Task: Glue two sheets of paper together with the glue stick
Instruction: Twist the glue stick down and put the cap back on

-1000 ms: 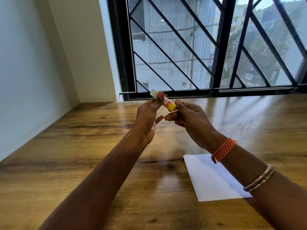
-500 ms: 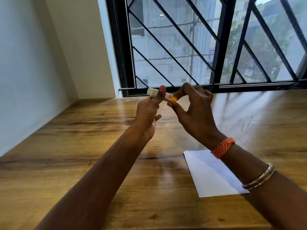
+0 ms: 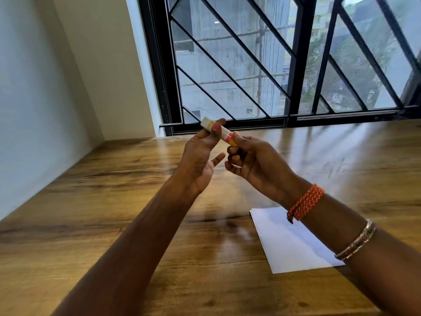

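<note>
Nearest us, at about five o'clock, the white paper [image 3: 287, 240] lay flat on the desk [image 3: 91, 224], its right edge hidden under our right forearm; we could not tell whether it was one sheet or two stacked. Farther out, toward twelve o'clock, we held both hands raised above the desk and well clear of the paper. Our left hand [image 3: 200, 160] pinched the barrel of the glue stick [image 3: 219, 132] between thumb and fingertips, the other fingers loose. Our right hand [image 3: 255, 163] was closed on the stick's yellow end, the fingers curled in around it. The stick's long axis ran from ten o'clock to four o'clock, white end high toward the window [image 3: 273, 65], yellow end low in our right hand. We judged the step to be working that yellow end, cap or twist base we could not tell. Our right hand was the nearer to the paper, which lay back toward us, so the stick would have to come down and inward.
</note>
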{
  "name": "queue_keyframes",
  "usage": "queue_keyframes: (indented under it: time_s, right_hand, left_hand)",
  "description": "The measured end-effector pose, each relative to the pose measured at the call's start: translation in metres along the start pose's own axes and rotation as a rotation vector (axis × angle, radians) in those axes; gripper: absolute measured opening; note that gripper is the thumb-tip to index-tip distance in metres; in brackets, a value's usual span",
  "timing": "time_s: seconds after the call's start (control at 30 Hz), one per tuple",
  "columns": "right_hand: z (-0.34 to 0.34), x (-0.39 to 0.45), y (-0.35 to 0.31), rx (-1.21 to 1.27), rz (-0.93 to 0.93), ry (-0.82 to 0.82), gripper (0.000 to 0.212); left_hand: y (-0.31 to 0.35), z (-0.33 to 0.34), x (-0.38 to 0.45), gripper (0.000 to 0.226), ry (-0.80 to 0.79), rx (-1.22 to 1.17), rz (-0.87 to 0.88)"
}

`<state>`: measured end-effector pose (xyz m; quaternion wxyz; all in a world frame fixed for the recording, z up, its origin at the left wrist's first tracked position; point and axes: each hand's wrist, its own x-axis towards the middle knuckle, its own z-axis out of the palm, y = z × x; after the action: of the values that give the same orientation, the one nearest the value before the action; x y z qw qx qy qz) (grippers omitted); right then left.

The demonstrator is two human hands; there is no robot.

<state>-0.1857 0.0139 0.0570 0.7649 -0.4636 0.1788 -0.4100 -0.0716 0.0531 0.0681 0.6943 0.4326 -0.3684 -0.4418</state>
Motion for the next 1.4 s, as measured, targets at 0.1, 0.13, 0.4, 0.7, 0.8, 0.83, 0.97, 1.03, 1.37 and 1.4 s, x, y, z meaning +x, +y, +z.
queue_keyframes:
  time_s: [0.1,0.13,0.4,0.7,0.8,0.83,0.97,1.03,1.37,1.4]
  right_hand:
    - [0.000,-0.002,0.004,-0.574,-0.458,0.095,0.014]
    - [-0.003,0.000,0.004,-0.901,-0.712,0.131,0.019]
    - [0.002,0.000,0.004,-0.659,-0.467,0.094,0.012]
    - [-0.001,0.000,0.005,-0.162,-0.059,0.045,0.027]
    - [0.000,-0.001,0.006,-0.160,-0.088,0.078,0.017]
    - [0.001,-0.002,0.007,-0.192,-0.122,0.106,0.012]
    - [0.001,-0.001,0.013,-0.712,-0.496,0.238,0.012]
    - [0.000,-0.001,0.009,-0.777,-0.544,0.271,0.016]
    - [0.004,-0.003,0.003,-0.143,-0.004,0.115,0.019]
    - [0.005,-0.004,0.003,-0.182,-0.049,0.125,0.014]
  left_hand:
    - [-0.001,0.000,0.001,0.022,0.093,0.063,0.001]
    - [-0.001,0.000,0.001,0.027,0.107,0.079,-0.012]
    - [-0.006,-0.003,0.001,0.020,0.110,0.052,0.027]
    - [-0.009,0.004,-0.002,0.008,0.040,0.101,0.008]
    - [-0.011,0.002,-0.002,0.012,0.100,0.191,0.020]
    - [-0.012,0.003,-0.002,0.015,0.112,0.194,0.004]
    - [-0.012,0.003,-0.001,0.021,0.124,0.178,-0.050]
    - [-0.012,0.004,-0.001,0.014,0.115,0.141,-0.035]
    - [-0.011,0.003,0.000,0.029,0.068,0.086,-0.010]
    - [-0.010,0.003,0.000,0.023,0.077,0.099,-0.013]
